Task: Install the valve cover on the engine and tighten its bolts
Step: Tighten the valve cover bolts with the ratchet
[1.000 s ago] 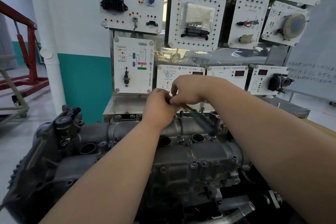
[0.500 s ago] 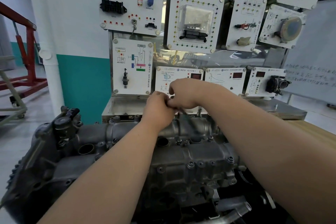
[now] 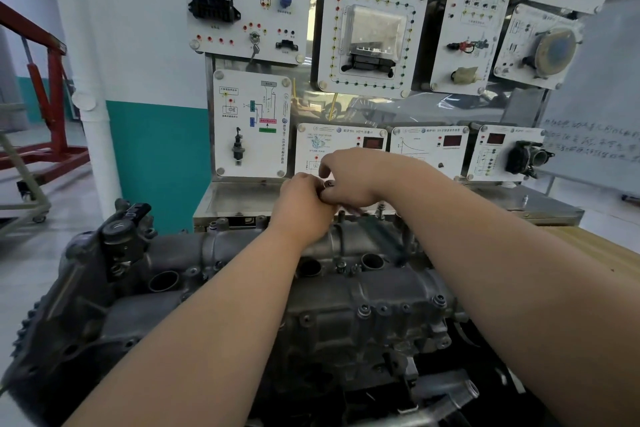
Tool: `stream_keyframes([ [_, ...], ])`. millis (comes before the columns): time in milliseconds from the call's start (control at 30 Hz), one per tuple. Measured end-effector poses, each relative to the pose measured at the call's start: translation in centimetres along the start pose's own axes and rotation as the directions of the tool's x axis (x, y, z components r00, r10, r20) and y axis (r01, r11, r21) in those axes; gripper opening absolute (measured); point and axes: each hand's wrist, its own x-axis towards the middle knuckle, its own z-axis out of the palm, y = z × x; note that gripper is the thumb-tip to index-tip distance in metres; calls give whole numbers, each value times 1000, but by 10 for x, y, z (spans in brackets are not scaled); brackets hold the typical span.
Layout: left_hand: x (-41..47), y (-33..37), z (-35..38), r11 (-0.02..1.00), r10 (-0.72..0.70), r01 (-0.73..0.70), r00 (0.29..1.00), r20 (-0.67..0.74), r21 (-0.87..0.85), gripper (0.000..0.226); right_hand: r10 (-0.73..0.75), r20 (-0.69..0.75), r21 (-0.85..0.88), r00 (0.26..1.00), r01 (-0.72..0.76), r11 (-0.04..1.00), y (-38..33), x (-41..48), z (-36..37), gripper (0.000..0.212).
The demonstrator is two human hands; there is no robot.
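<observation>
The grey metal valve cover (image 3: pixel 363 291) lies on top of the engine (image 3: pixel 104 305), with bolts standing in its near flange. Both hands meet above the cover's far edge. My left hand (image 3: pixel 304 208) has its fingers curled against the right hand. My right hand (image 3: pixel 353 177) pinches a small metal piece (image 3: pixel 327 184) between them. A blurred green-handled tool (image 3: pixel 381 234) slants down to the right from under the two hands, its front end hidden in their grip. Which hand holds the tool I cannot tell for sure; it appears to be the left.
Behind the engine stands a training board (image 3: pixel 367 31) of white panels with a steel shelf (image 3: pixel 239 198) at its foot. A wooden bench top (image 3: pixel 595 253) shows at right. A red hoist frame (image 3: pixel 52 87) and a white pipe (image 3: pixel 90 80) stand at left.
Both hands stay pressed together over the cover's far edge, working the small piece. The green tool has hardly shifted. The view has moved slightly.
</observation>
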Motion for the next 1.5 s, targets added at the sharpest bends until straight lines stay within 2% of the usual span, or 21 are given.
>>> stream_keyframes([
  [133,-3,1,-1,999,-28,29,999,25,-45,28,-25,17,65,1000,24,998,5,-3,-6,45],
  [267,-3,-1,0,1000,-10,10,1000,21,-13,13,4,-1,-26,1000,-4,1000,2,1,-1,39],
  [400,-1,-1,3,999,-28,27,1000,-13,-16,13,39,-40,-8,998,-40,999,3,5,4,39],
  [467,0,-1,3,999,-38,38,999,-14,-36,5,11,-19,-23,1000,-11,1000,6,7,3,40],
  [600,-1,-2,3,996,-34,33,999,-7,-87,20,-26,47,29,999,25,999,18,4,-6,50],
  [733,-3,-2,3,997,-20,18,1000,-18,-71,23,-32,3,-1,999,32,999,18,7,-2,30],
  [900,-1,0,4,1000,-29,28,999,-33,-13,12,51,-14,-39,999,-52,998,11,6,3,51],
  [1033,-2,0,2,996,-32,31,999,-14,-81,20,-49,38,-21,998,50,999,15,4,-5,33],
  [1133,-4,1,3,997,-32,31,1000,-1,-70,25,-74,32,-19,997,75,997,19,4,-7,26],
  [1233,-2,1,1,1000,-27,27,1000,0,-12,10,-4,-17,-67,1000,3,998,15,8,0,44],
  [1300,3,-1,0,998,-41,40,998,36,42,11,51,-35,-51,998,-53,997,10,10,4,50],
  [1400,-1,0,1,998,-54,54,998,15,-31,6,36,33,-26,999,-35,999,10,9,-2,43],
  [1500,-3,2,1,996,-50,50,999,7,-70,26,-36,85,-14,996,38,999,17,8,-8,26],
])
